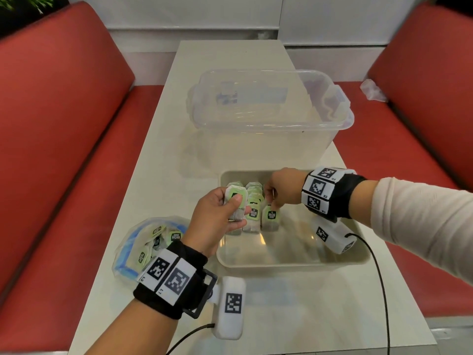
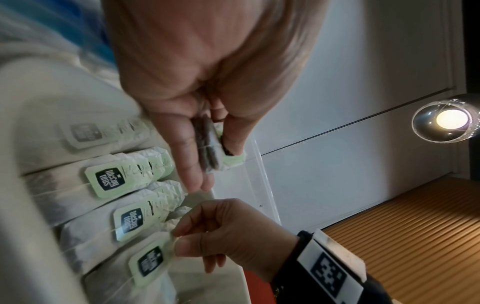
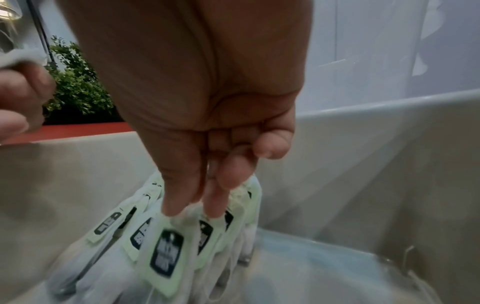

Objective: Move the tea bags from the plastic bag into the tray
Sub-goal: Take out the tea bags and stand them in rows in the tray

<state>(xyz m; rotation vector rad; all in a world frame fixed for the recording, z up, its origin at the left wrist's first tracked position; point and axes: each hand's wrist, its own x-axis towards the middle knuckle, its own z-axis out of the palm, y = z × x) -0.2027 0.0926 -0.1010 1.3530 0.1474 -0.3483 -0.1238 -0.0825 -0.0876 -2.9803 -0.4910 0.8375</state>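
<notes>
My left hand [image 1: 236, 210] grips a small stack of tea bags [image 1: 234, 201] over the left end of the beige tray [image 1: 294, 266]; the left wrist view shows them [image 2: 210, 152] pinched between thumb and fingers. My right hand [image 1: 272, 204] pinches the top of one tea bag [image 1: 271, 219] standing in the rightmost row inside the tray, its green tag [image 3: 166, 257] hanging below my fingertips [image 3: 171, 205]. Three rows of tea bags [image 2: 109, 179] stand along the tray's left side. The clear plastic bag [image 1: 133, 242] lies left of the tray with several tea bags [image 1: 174, 237] inside.
A large clear storage bin [image 1: 268, 108] stands on the white table [image 1: 230, 60] behind the tray. Red benches [image 1: 64, 124] flank the table, with crumpled plastic [image 1: 372, 89] on the right one. A black cable [image 1: 378, 278] trails from my right wrist across the table.
</notes>
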